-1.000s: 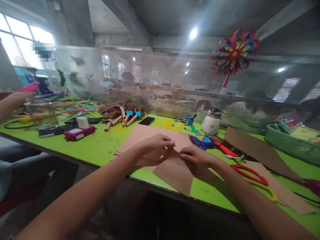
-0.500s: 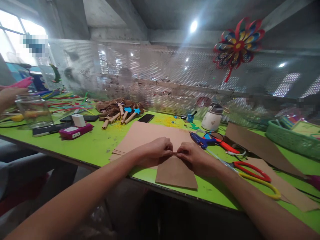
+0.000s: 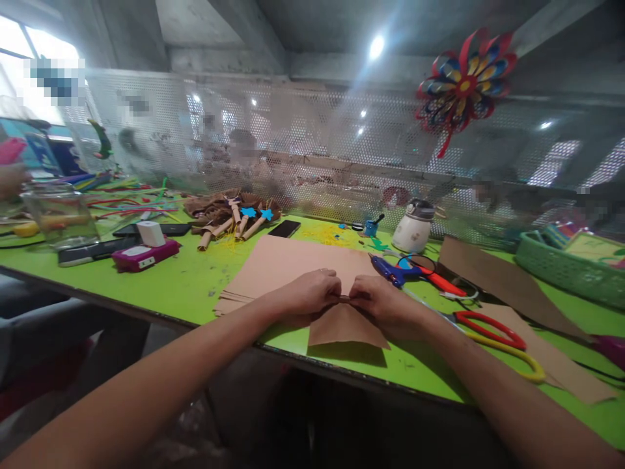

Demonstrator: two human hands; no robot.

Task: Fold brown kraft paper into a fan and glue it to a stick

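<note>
Reaching in from the lower corners, left hand (image 3: 317,292) and right hand (image 3: 379,301) pinch one brown sheet (image 3: 347,327) mid-frame, fingers narrow; one pair of scissors (image 3: 488,339) lies lower right

Fingers of the left hand (image 3: 316,291) and right hand (image 3: 379,298) hide part of the upper edge of a brown paper piece (image 3: 347,327) at centre. At far left, another person's hand (image 3: 12,181) blurs, cut off by the frame, while a bluish shape (image 3: 53,79) above is pixelated. The right edge crops a green basket (image 3: 561,267) and an unidentifiable purple object (image 3: 609,350); figures behind the perforated screen (image 3: 312,120) are indistinct
</note>
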